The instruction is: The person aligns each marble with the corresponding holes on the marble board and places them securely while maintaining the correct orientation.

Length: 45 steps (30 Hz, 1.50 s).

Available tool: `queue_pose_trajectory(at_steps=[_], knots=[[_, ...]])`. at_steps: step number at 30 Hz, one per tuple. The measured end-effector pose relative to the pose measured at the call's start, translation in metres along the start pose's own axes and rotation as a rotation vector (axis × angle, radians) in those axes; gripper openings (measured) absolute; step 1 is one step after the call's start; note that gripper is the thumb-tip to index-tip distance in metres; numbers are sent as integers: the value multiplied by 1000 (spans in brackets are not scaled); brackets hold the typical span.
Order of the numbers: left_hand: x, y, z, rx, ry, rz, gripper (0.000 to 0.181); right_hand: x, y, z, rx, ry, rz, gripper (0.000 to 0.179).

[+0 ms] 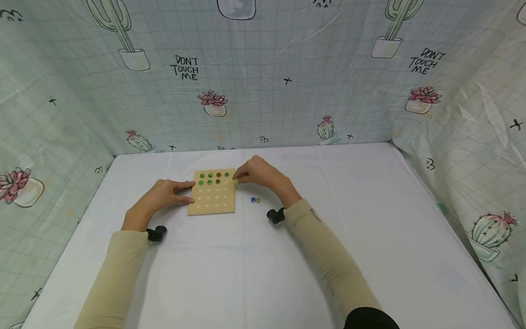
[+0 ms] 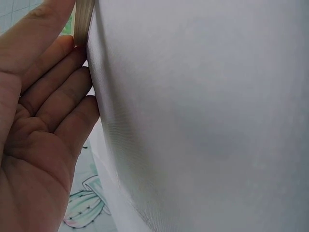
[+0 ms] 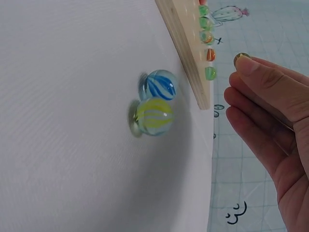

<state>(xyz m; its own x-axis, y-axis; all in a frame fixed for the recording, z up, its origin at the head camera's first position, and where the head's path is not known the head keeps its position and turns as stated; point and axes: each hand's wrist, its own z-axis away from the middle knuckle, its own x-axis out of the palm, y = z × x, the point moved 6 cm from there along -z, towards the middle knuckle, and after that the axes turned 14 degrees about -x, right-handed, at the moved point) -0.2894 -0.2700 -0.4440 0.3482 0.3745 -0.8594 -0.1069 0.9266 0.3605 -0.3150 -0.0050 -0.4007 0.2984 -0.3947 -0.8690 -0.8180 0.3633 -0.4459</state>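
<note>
A square light wooden board (image 1: 212,208) with rows of round hollows lies on the white table, several green and amber glass marbles seated in its far two rows. My left hand (image 1: 164,192) rests against the board's left edge, thumb and index finger spread and touching it, fingers fairly straight in the left wrist view. Between the thumb and fingertips of my right hand (image 1: 263,174) I pinch a yellowish marble (image 3: 241,58), just off the board's far right side. A blue-swirled marble (image 3: 163,85) and a yellow-swirled marble (image 3: 155,117) lie side by side right of the board.
The white tabletop (image 1: 230,274) spreads around the board toward me and to the right. Behind it hangs a curtain (image 1: 255,105) printed with cacti, and similar cloth closes off both sides. A black camera sits on each wrist.
</note>
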Motion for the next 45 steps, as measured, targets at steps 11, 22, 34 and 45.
queue_pose_trajectory(at_steps=[11, 22, 34, 45], knots=[[0, 2, -1, -10, 11, -2, 84, 4, 8, -12, 47, 21, -29, 20], [-1, 0, -2, 12, 10, 3, 81, 14, 20, -20, 109, 41, -96, 21], [0, -3, -3, 4, 4, -5, 84, 22, 22, -27, 195, 27, -34, 24], [0, -4, -2, -1, 3, -1, 83, 25, 17, -36, 235, -17, 46, 25]])
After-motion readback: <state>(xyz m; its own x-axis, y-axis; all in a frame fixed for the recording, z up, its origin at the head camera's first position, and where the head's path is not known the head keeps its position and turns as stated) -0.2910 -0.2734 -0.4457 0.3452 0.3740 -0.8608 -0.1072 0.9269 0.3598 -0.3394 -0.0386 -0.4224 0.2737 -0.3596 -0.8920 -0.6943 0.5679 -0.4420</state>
